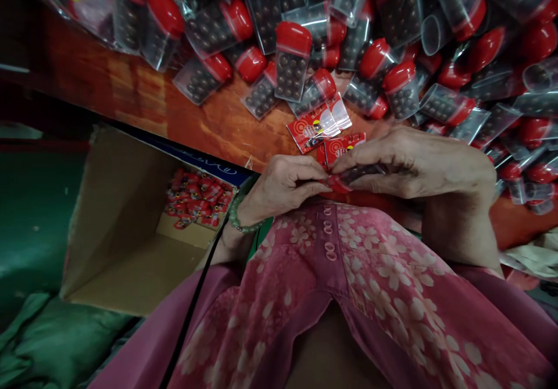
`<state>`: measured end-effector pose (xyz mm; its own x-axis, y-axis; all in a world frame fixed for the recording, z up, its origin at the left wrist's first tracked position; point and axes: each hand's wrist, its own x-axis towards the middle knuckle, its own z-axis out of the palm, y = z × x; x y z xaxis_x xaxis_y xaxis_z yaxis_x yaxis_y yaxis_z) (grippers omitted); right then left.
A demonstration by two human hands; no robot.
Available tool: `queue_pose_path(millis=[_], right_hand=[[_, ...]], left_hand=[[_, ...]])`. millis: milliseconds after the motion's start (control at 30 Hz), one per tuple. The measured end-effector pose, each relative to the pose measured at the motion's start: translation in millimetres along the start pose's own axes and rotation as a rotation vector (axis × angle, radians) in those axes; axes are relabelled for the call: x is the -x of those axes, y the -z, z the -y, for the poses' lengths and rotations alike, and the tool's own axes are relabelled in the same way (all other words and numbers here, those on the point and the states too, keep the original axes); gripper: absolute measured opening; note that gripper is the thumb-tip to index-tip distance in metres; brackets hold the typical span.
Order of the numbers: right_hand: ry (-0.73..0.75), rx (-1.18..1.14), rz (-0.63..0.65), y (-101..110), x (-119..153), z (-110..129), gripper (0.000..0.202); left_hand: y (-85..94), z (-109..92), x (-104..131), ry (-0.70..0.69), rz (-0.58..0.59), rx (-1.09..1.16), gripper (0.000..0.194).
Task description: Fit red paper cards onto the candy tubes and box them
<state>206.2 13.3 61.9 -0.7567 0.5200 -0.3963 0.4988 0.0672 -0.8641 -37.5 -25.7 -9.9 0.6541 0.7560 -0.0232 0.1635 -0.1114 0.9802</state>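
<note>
Both hands meet at the near edge of the table over a small clear bottle (364, 172) with dark balls inside and a red cap. My right hand (410, 159) is closed round the bottle's body, which lies on its side and is partly hidden by the fingers. Pinched at the red cap end is my left hand (294, 182), thumb and fingertips together, with a green bead bracelet at the wrist. Just beyond the fingers lie printed red cards (314, 127), and another red card (344, 146) sits partly behind my right fingers.
Many red-capped bottles of dark balls (292, 63) are heaped across the far side of the reddish wooden table (143, 101). To the left below the table edge stands an open cardboard box (117, 226) with small red packed items (198, 197) in it. A black cord (196, 302) hangs nearby.
</note>
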Motion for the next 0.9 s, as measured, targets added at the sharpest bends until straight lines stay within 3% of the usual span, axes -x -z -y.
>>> queue_pose_path(millis=[100, 300, 667, 800, 900], right_hand=[[0.064, -0.04, 0.074, 1, -3, -1, 0.028], [0.046, -0.036, 0.042, -2, -8, -1, 0.029], [-0.01, -0.159, -0.169, -14, -4, -7, 0.026], [-0.041, -0.387, -0.228, -23, -3, -11, 0.03], [-0.104, -0.518, -0.356, -32, -4, -13, 0.033]], left_hand=[[3.6, 1, -1, 0.037, 0.031, 0.044, 0.032], [3.6, 2, -3, 0.053, 0.036, 0.075, 0.032], [1.8, -20, -12, 0.366, 0.002, 0.242, 0.032], [4.7, -24, -16, 0.429, 0.087, 0.35, 0.041], [9.3, -19, -14, 0.443, -0.035, 0.444, 0.047]])
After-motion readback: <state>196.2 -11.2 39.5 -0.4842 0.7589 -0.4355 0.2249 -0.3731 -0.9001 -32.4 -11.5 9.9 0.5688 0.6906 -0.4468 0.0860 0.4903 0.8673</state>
